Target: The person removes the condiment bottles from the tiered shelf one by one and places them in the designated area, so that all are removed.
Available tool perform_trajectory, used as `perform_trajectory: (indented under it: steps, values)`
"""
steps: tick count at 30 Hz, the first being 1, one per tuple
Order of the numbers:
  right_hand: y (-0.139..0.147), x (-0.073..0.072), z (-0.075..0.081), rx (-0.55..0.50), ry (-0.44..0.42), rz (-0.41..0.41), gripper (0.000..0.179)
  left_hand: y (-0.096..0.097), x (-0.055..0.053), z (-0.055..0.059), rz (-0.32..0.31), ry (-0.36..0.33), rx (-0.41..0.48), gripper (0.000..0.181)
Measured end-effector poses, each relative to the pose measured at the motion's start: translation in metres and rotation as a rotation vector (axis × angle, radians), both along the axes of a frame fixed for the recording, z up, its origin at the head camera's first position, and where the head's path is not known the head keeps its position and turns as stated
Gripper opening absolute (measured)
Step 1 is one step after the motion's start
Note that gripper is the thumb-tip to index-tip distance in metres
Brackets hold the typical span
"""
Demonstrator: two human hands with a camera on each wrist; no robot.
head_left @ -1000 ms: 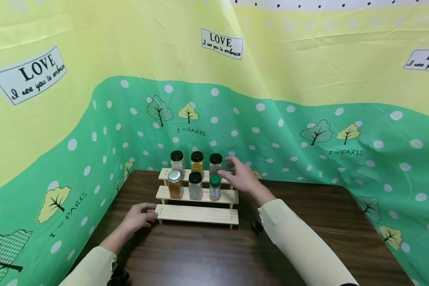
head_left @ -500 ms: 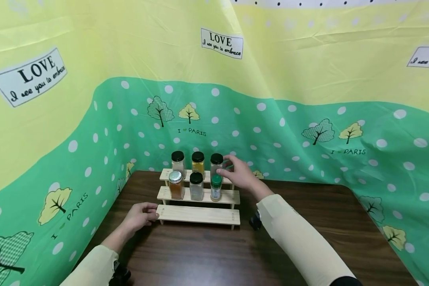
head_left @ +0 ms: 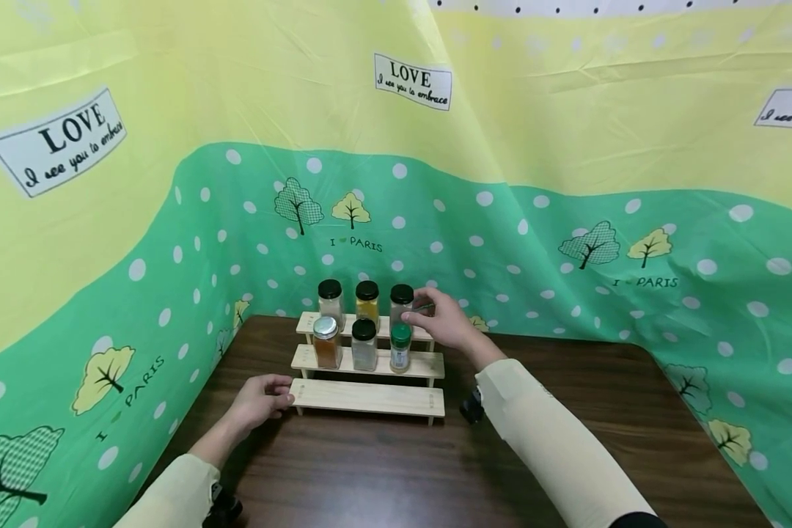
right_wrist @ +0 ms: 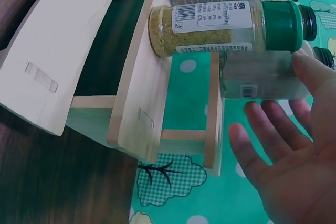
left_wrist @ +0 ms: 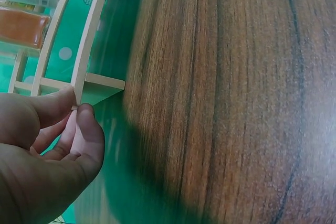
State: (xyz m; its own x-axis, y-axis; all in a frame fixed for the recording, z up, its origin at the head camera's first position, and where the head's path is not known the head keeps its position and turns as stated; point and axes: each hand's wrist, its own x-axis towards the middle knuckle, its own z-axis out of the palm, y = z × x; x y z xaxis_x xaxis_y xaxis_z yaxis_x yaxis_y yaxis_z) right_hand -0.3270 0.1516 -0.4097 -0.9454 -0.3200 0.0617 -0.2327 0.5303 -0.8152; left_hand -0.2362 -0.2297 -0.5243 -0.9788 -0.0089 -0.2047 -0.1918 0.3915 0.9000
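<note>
A three-step wooden spice rack stands on the table, with several spice jars on its upper two steps. My left hand pinches the left end of the lowest step between thumb and fingers; the left wrist view shows the fingertips at the board's corner. My right hand is at the black-capped jar on the top step's right end. Its thumb reaches the jar's front near the cap, the other fingers spread loosely along the right side. Before it stands a green-capped jar of yellowish granules.
A silver-lidded jar of orange-brown spice and a black-capped jar share the middle step. Behind them are a pale jar and a yellow one. A printed curtain hangs behind the dark wooden table.
My right hand has moved slightly left, in against the black-capped jar at the top right. The left hand keeps its pinch on the rack, and the jars stand as before.
</note>
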Motion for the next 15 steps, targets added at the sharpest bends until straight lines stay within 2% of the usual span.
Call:
perform_trajectory:
  steps: [5, 10, 15]
  values:
    - [-0.0019, -0.001, 0.0018, -0.031, -0.022, -0.004, 0.06, -0.0005, -0.0022, -0.0004, -0.003, 0.009, 0.001, 0.04]
    - [-0.0028, 0.0, 0.0019, -0.002, 0.009, 0.0, 0.063, -0.0014, -0.0033, -0.0001, -0.012, 0.009, 0.014, 0.041]
    - [-0.0017, 0.0009, -0.0009, -0.045, 0.007, -0.001, 0.054, -0.002, -0.0012, -0.0032, -0.01, -0.005, 0.029, 0.04]
